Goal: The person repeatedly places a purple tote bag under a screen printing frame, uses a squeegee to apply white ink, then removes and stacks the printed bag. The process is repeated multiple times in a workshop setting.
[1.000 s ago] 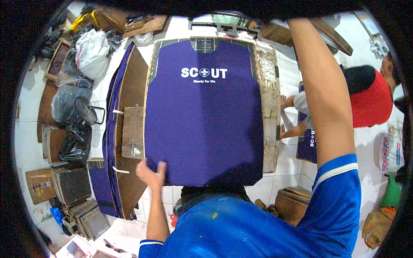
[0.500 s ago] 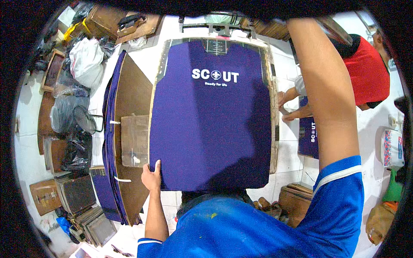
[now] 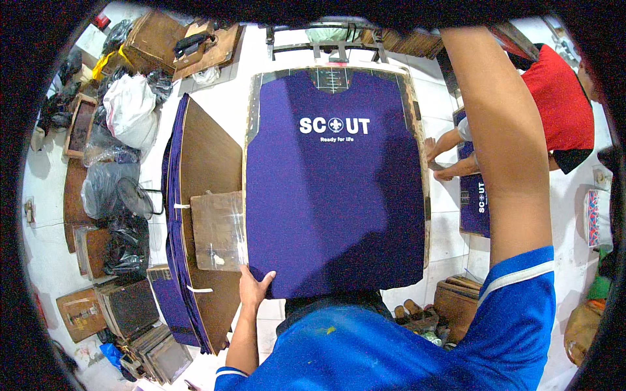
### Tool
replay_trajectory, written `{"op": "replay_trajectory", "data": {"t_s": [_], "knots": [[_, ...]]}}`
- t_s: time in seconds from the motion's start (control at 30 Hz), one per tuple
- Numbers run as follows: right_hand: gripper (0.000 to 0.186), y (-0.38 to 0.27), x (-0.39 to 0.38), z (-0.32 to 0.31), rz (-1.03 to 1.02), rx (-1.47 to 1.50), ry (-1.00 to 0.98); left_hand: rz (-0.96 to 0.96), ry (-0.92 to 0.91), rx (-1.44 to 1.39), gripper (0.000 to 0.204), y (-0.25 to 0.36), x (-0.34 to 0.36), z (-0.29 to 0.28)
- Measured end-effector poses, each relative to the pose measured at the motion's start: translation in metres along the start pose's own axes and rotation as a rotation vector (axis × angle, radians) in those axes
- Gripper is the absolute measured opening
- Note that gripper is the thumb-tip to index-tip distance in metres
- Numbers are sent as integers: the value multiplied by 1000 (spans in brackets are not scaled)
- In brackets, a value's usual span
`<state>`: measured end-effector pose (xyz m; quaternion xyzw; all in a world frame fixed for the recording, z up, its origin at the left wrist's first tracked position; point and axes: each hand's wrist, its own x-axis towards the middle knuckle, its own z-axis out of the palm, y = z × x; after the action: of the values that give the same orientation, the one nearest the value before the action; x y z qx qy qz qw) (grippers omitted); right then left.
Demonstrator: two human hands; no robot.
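A dark purple shirt piece (image 3: 332,202) with a white print near its neckline lies flat on a board (image 3: 253,124) in front of me. My left hand (image 3: 254,287) is at the near left corner of this shirt piece. Its thumb is spread away from the fingers and rests on the fabric, while the fingertips are by the board's left edge. My right arm reaches up and forward along the right side. The dark upper border of the view hides my right hand and anything it may hold.
Leaning boards with purple fabric (image 3: 179,215) stand left of the board, beside a taped brown box (image 3: 215,231). Farther left are plastic bags (image 3: 130,111) and stacked frames. At right, a person in red (image 3: 557,98) handles another purple piece (image 3: 475,202). A metal rack (image 3: 326,45) stands ahead.
My left hand has moved right, from beside the board's edge to the fabric corner, its thumb now on the cloth. The whole scene has shifted slightly right and down.
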<state>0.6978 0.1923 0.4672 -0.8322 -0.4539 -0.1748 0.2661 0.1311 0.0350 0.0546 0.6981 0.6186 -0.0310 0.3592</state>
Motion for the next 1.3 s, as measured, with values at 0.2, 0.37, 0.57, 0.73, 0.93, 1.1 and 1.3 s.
{"op": "replay_trajectory", "data": {"t_s": [0.2,0.37,0.57,0.73,0.93,1.1,1.3], "knots": [[84,-1,7,1,-31,29,28,-23,-13,37,85,9,-2,-8],[85,0,12,3,-32,3,84,-3,-39,26,90,8,9,-10],[85,-2,27,2,-57,0,109,-13,-64,69,92,2,17,-8],[84,-4,29,0,-20,-14,75,26,-126,298,99,-4,34,-11],[76,33,18,18,-76,-217,37,106,-274,542,96,61,74,-68],[75,39,-79,39,6,-114,21,887,150,-322,81,236,90,-110],[58,43,-264,108,-153,32,-113,146,-260,-1603,45,304,54,-46]]}}
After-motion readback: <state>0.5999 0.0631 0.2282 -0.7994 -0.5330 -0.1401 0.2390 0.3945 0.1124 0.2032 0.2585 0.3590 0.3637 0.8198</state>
